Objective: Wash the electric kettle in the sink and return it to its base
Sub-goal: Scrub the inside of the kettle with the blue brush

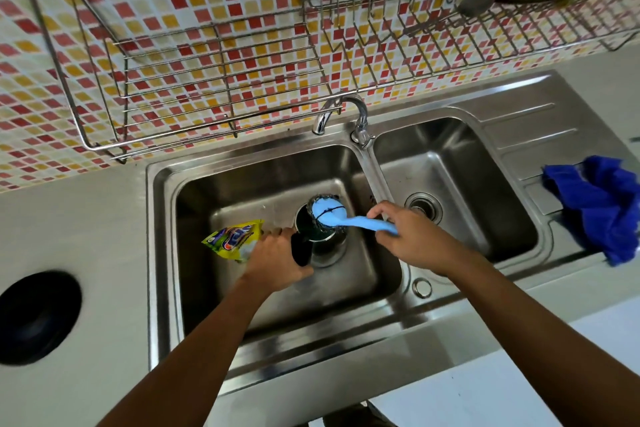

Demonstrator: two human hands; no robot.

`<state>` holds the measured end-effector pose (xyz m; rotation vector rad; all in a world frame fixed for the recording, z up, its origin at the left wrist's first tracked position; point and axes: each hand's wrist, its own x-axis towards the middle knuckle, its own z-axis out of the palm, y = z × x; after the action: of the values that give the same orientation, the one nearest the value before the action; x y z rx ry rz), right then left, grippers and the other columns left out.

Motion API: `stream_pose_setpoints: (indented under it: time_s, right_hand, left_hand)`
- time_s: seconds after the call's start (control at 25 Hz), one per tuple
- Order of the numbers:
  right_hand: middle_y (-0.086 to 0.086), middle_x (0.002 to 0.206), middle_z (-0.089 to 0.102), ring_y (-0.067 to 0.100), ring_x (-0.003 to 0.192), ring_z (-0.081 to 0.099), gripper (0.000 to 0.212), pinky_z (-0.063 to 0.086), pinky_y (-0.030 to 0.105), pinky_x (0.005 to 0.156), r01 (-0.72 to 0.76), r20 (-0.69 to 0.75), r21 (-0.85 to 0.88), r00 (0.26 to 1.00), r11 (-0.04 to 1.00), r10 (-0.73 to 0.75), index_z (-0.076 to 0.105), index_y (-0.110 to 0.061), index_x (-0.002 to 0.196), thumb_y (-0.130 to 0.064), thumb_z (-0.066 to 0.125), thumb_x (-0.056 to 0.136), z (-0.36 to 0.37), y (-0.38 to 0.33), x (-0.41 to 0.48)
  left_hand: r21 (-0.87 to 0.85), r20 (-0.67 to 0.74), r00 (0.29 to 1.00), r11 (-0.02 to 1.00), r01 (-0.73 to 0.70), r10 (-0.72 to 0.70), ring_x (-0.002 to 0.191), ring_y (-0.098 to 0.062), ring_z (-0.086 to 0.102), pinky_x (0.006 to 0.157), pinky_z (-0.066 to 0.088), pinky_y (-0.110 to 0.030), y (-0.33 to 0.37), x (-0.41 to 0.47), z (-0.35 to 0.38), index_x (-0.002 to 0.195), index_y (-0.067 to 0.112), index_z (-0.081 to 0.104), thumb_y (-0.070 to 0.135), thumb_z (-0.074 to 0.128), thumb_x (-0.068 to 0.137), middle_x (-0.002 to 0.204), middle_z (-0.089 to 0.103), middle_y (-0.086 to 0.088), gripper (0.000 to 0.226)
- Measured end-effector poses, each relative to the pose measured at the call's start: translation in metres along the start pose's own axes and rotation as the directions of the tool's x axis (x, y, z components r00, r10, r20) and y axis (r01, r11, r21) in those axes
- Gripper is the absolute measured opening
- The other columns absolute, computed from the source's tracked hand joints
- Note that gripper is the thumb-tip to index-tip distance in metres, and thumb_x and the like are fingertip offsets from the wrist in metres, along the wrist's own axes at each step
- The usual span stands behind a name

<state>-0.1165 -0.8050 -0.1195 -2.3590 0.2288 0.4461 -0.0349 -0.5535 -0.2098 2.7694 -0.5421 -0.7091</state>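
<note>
Double sink [162, 253] set in a grey counter [86, 236]: two basins, one tap [341, 114] between them with its spout over the left basin. Two wire racks [221, 80] hang on the mosaic tile wall above; the right one holds what look like a couple of utensils, too blurred to name. One crumpled blue cloth [602, 204] lies on the drainboard, well right of the action. One round black base [36, 317] sits on the counter at far left, well apart from the sink. One kettle [320, 239], steel body with black handle, stands upright in the left basin, lid off or open, can't tell which. One yellow pouch [235, 241] lies in the same basin just left of the kettle, partly behind the left hand. Left hand [277, 260] reaches in from below, fingers wrapped round the kettle handle. Right hand [410, 239] comes in from the right over the basin divider, fingers curled closed on the handle of one light blue brush [343, 217]; brush head rests across the kettle's open rim, covering part of the mouth. Both forearms bare, extended, angled inward toward the kettle.
</note>
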Motion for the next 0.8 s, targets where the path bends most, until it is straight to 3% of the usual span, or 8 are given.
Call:
stream_pose_setpoints:
  time_s: [0.12, 0.2, 0.28, 0.4, 0.48, 0.52, 0.68, 0.8]
  right_hand:
    - [-0.005, 0.091, 0.063, 0.007, 0.063, 0.053, 0.028, 0.038, 0.022, 0.056, 0.059, 0.113, -0.214, 0.993, 0.975, -0.035, 0.061, -0.026, 0.115, -0.019, 0.056, 0.088, 0.004, -0.020, 0.031]
    - [0.006, 0.106, 0.067, 0.020, 0.082, 0.062, 0.031, 0.047, 0.029, 0.067, 0.104, 0.161, -0.355, 0.986, 0.929, -0.049, 0.064, -0.023, 0.114, -0.015, 0.054, 0.086, 0.020, -0.032, 0.067]
    - [0.010, 0.112, 0.067, 0.030, 0.096, 0.064, 0.028, 0.051, 0.033, 0.076, 0.150, 0.250, -0.502, 0.968, 0.852, -0.023, 0.067, -0.019, 0.113, -0.017, 0.055, 0.087, 0.042, -0.043, 0.099]
    - [0.009, 0.116, 0.066, 0.031, 0.104, 0.063, 0.024, 0.050, 0.037, 0.079, 0.315, 0.387, -0.653, 0.921, 0.689, -0.055, 0.066, -0.016, 0.112, -0.021, 0.058, 0.090, 0.074, -0.051, 0.122]
    - [0.008, 0.117, 0.066, 0.030, 0.106, 0.063, 0.022, 0.051, 0.038, 0.081, 0.388, 0.405, -0.734, 0.909, 0.557, -0.098, 0.066, -0.013, 0.110, -0.017, 0.057, 0.091, 0.085, -0.055, 0.127]
    - [0.008, 0.118, 0.066, 0.030, 0.108, 0.063, 0.023, 0.051, 0.039, 0.083, 0.363, 0.383, -0.759, 0.920, 0.541, -0.080, 0.065, -0.012, 0.111, -0.018, 0.057, 0.091, 0.087, -0.057, 0.131]
    - [0.010, 0.121, 0.065, 0.030, 0.109, 0.063, 0.027, 0.049, 0.035, 0.084, 0.211, 0.380, -0.766, 0.911, 0.608, 0.162, 0.065, -0.010, 0.114, -0.021, 0.059, 0.091, 0.078, -0.065, 0.142]
    - [0.009, 0.113, 0.068, 0.031, 0.100, 0.064, 0.024, 0.048, 0.035, 0.076, 0.268, 0.473, -0.658, 0.874, 0.704, 0.110, 0.068, -0.013, 0.110, -0.023, 0.055, 0.091, 0.078, -0.065, 0.144]
  left_hand:
    - [0.021, 0.001, 1.000, 1.000, -0.014, 0.014, 0.101, -0.028, 0.062, 0.087, 0.052, -0.038, 0.002, 0.000, -0.002, 0.111, 0.017, 0.062, 0.067, 0.058, 0.052, 0.107, 0.068, -0.007, 0.078]
    - [0.019, -0.010, 1.000, 1.000, -0.022, 0.022, 0.103, -0.030, 0.062, 0.088, 0.051, -0.038, 0.003, 0.000, -0.004, 0.114, 0.016, 0.062, 0.062, 0.067, 0.057, 0.109, 0.067, -0.009, 0.073]
    - [0.028, -0.023, 0.999, 0.999, -0.037, 0.038, 0.104, -0.030, 0.062, 0.089, 0.050, -0.038, 0.004, 0.000, -0.003, 0.116, 0.017, 0.062, 0.059, 0.070, 0.060, 0.110, 0.067, -0.010, 0.070]
    - [0.069, -0.038, 0.997, 0.996, -0.061, 0.063, 0.105, -0.030, 0.063, 0.090, 0.048, -0.037, 0.006, -0.002, -0.003, 0.114, 0.017, 0.065, 0.054, 0.074, 0.067, 0.108, 0.069, -0.009, 0.061]
    - [0.095, -0.042, 0.997, 0.994, -0.054, 0.058, 0.107, -0.031, 0.063, 0.092, 0.047, -0.038, 0.008, -0.003, -0.005, 0.117, 0.017, 0.064, 0.054, 0.073, 0.071, 0.111, 0.068, -0.009, 0.059]
    - [0.113, -0.047, 0.997, 0.992, -0.054, 0.059, 0.108, -0.031, 0.062, 0.093, 0.046, -0.037, 0.008, -0.003, -0.005, 0.119, 0.017, 0.063, 0.054, 0.072, 0.073, 0.114, 0.068, -0.009, 0.060]
    - [0.129, -0.052, 0.997, 0.991, -0.045, 0.052, 0.111, -0.031, 0.061, 0.095, 0.046, -0.036, 0.008, -0.004, -0.004, 0.124, 0.018, 0.061, 0.054, 0.072, 0.076, 0.118, 0.067, -0.009, 0.061]
    - [0.136, -0.058, 0.996, 0.989, -0.054, 0.062, 0.108, -0.029, 0.062, 0.094, 0.046, -0.036, 0.009, -0.005, -0.005, 0.123, 0.018, 0.062, 0.054, 0.072, 0.076, 0.116, 0.068, -0.008, 0.060]
